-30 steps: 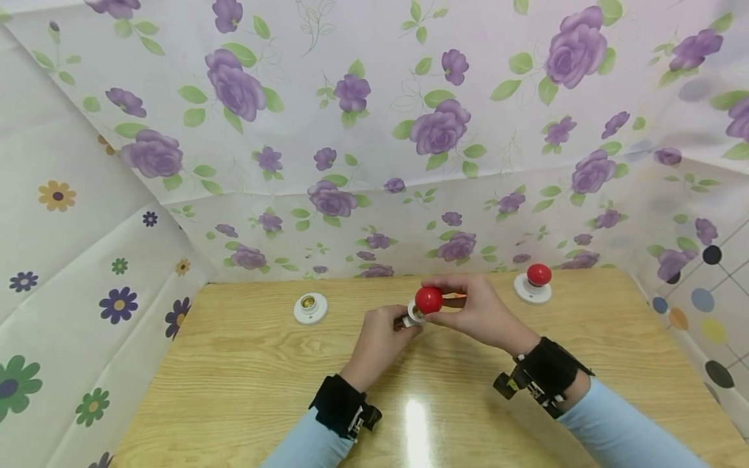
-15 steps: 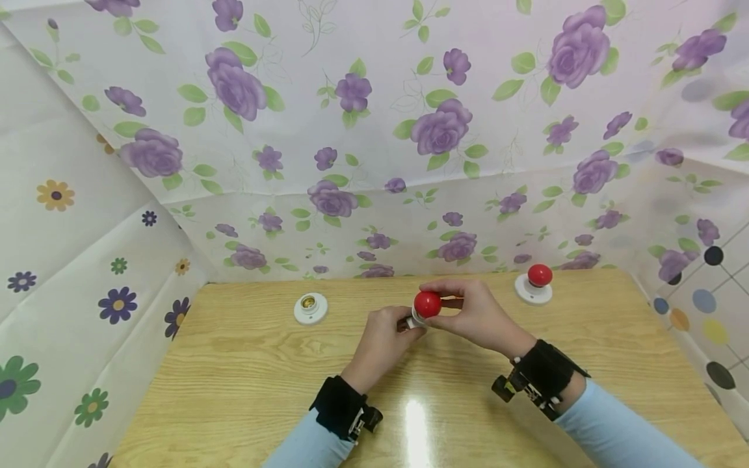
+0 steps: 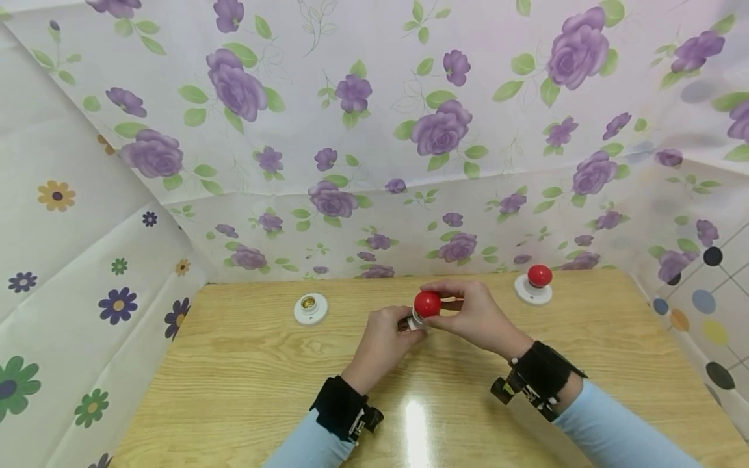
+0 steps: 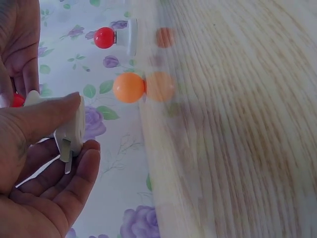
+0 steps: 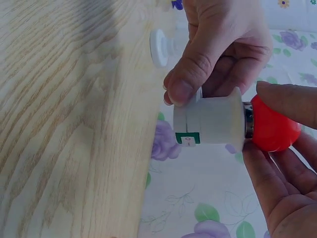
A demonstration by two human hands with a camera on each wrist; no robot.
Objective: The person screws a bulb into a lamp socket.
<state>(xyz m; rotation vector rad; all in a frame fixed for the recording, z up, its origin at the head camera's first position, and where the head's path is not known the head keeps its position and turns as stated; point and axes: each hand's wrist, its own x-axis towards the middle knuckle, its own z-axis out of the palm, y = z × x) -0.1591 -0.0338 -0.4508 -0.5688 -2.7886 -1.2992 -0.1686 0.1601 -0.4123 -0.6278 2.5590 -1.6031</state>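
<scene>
In the head view my left hand (image 3: 388,335) grips a white plug-in lamp socket (image 3: 416,322) above the middle of the table. The left wrist view shows two flat metal prongs (image 4: 66,154) sticking out of the socket's end, beside the curled fingers. Thumb and fingers of my right hand (image 3: 476,316) hold a round red bulb (image 3: 428,303) at the socket's mouth. In the right wrist view, a band of the bulb's metal screw base (image 5: 248,120) shows between the white rim and the red globe; the rest of the base is hidden inside.
A white round lamp holder (image 3: 310,308) with a bare brass thread stands at the left on the wooden table (image 3: 246,390). At the right, another holder (image 3: 533,290) carries a red bulb (image 3: 539,275). An orange ball-shaped thing (image 4: 129,88) shows in the left wrist view. Flowered cloth (image 3: 374,221) hangs behind.
The red bulb has moved slightly down and left into the socket's mouth, covering the brass thread visible a second ago. Both hands keep their hold, the right one shifted slightly.
</scene>
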